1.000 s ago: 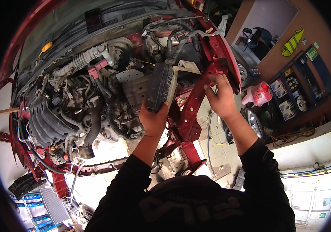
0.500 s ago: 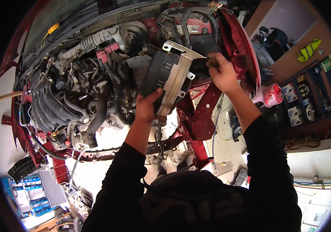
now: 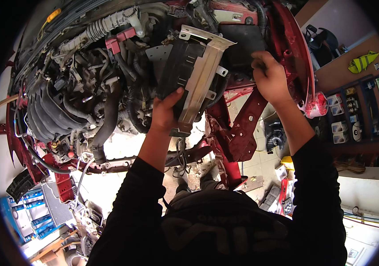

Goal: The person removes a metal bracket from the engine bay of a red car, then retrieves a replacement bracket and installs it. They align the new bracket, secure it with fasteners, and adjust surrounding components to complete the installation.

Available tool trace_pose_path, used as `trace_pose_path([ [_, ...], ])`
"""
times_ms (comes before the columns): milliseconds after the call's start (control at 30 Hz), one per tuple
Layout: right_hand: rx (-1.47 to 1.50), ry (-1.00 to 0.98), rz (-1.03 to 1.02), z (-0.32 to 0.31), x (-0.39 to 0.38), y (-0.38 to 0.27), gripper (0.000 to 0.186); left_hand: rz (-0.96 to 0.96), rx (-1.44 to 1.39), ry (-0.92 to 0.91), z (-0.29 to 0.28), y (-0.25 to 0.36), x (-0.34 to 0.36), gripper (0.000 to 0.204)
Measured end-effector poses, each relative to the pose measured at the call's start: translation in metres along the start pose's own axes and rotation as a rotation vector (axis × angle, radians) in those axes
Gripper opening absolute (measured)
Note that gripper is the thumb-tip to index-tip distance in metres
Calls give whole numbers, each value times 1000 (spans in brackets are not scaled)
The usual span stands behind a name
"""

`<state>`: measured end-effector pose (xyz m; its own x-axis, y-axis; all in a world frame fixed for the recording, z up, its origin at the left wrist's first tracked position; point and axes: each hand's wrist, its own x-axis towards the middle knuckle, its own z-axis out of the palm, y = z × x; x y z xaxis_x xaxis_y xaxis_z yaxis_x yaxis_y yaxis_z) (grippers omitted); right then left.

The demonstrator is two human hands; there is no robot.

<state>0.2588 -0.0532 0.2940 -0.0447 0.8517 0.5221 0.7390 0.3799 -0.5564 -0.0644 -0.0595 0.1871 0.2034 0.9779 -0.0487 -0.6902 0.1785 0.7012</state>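
My left hand point(image 3: 165, 111) grips the lower left edge of a black box-shaped part point(image 3: 178, 71), with the thumb over its face. A bare metal bracket point(image 3: 198, 84) with tabs and a flanged top end runs along the right side of this part. The part is held tilted over the engine bay. To the right of the bracket, my right hand point(image 3: 271, 80) is raised with its fingers curled in, apart from the part. Whatever its fingertips may pinch is too small to make out. Behind it lies a black panel point(image 3: 242, 44) in the bay.
The dark engine point(image 3: 58, 111), hoses and a pink connector cover point(image 3: 121, 40) fill the left side. A red body frame member point(image 3: 242, 126) stands below my right hand. A tool board point(image 3: 353, 111) hangs at the right; a blue-and-white rack point(image 3: 32, 217) stands lower left.
My right hand has drawn away from the bracket's top corner, to the right. My left hand still holds the part. The whole view has shifted slightly.
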Motion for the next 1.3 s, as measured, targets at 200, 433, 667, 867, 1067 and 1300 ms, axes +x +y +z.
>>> trace_pose_path([
  [200,21,94,-17,-2,-3,9,35,-38,-96,-33,-2,-4,-3,46],
  [433,44,67,-55,-1,-1,21,32,-46,-58,-20,-10,-7,-1,48],
  [667,83,42,26,-1,-2,27,32,-40,-99,-23,-3,-5,-3,51],
  [867,66,25,41,-3,-1,27,31,38,65,31,9,-6,-8,45],
  [1067,153,64,111,1,-1,21,33,151,240,97,31,-14,-20,39],
  [1300,23,14,189,-3,0,22,32,254,420,95,49,-17,-25,43],
])
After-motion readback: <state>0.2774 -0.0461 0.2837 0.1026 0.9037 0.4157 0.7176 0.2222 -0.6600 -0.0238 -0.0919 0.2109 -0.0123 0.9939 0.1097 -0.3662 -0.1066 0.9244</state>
